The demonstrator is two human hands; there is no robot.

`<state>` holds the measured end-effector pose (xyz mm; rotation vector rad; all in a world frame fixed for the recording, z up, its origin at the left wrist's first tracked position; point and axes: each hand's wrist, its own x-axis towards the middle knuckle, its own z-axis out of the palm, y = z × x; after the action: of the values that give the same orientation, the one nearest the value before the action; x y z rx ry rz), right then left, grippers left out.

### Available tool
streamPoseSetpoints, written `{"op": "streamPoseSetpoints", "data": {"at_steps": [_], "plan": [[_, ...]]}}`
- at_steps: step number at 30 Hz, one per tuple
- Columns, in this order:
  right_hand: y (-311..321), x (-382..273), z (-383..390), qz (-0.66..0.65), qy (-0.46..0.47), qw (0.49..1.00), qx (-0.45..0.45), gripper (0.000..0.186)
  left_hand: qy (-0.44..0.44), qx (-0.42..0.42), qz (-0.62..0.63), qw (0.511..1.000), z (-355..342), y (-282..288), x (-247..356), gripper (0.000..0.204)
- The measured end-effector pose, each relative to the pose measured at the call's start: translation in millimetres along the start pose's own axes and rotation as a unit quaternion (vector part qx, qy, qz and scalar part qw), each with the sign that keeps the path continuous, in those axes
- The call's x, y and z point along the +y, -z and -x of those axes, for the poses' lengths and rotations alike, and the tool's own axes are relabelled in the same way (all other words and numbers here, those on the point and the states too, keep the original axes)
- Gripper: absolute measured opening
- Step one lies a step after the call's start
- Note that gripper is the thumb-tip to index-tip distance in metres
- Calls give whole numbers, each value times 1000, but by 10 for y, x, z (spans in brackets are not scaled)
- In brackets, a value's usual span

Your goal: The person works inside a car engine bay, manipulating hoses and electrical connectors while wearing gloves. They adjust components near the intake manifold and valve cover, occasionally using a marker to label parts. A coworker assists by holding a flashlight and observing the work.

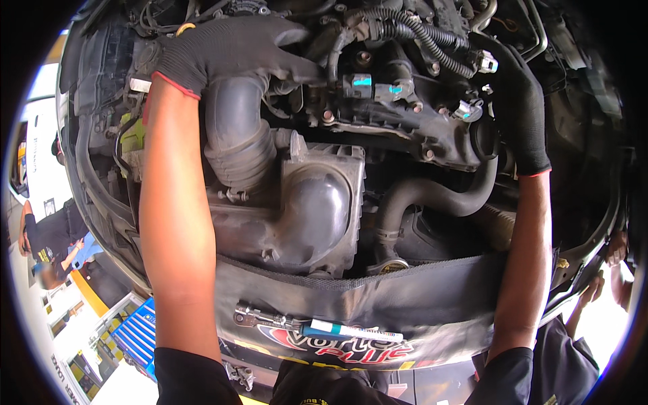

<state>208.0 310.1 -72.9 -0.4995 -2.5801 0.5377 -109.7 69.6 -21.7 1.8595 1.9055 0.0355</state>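
Note:
My left hand (236,50), in a black glove with a red cuff edge, reaches over the top of the black ribbed air intake hose (236,128). Its fingers are spread and nothing shows between them. On the far right my right hand (523,108), gloved alike, lies along the end of the engine cover (432,135). It is closest to a pale wiring connector (486,62) at the end of a corrugated harness (435,44). Its fingertips are lost among dark parts, so whether it grips anything is unclear.
The air filter housing (317,209) and a curved coolant hose (439,196) lie between my forearms. A ratchet (263,317) and a white pen-like stick (358,331) rest on the black fender cover (432,297). People stand at both sides; a blue tool chest (138,331) is lower left.

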Motion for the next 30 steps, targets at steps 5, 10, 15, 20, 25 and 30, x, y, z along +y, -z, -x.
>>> {"op": "streamPoseSetpoints", "data": {"at_steps": [5, 10, 15, 20, 25, 30], "plan": [[15, 46, -59, 46, 44, 998, 27, 46, 111, 4, 90, 990, -51, 38, 124, 65], [70, 17, -20, -164, 3, 986, -15, 45, 40, 113, 13, 993, 114, -51, 52, 55], [107, 164, 28, -276, -72, 957, -62, 37, 96, -22, 150, 984, 39, 304, 30, 47], [79, 27, -83, -215, -25, 975, -53, 27, 11, 350, 113, 930, -220, -152, -163, 34], [100, 23, -60, -123, 8, 992, -23, 26, 102, 329, 3, 939, -127, 26, -312, 38], [51, -58, -81, -132, 2, 991, -13, 27, 171, 468, 27, 866, -64, 94, -521, 30]]}}
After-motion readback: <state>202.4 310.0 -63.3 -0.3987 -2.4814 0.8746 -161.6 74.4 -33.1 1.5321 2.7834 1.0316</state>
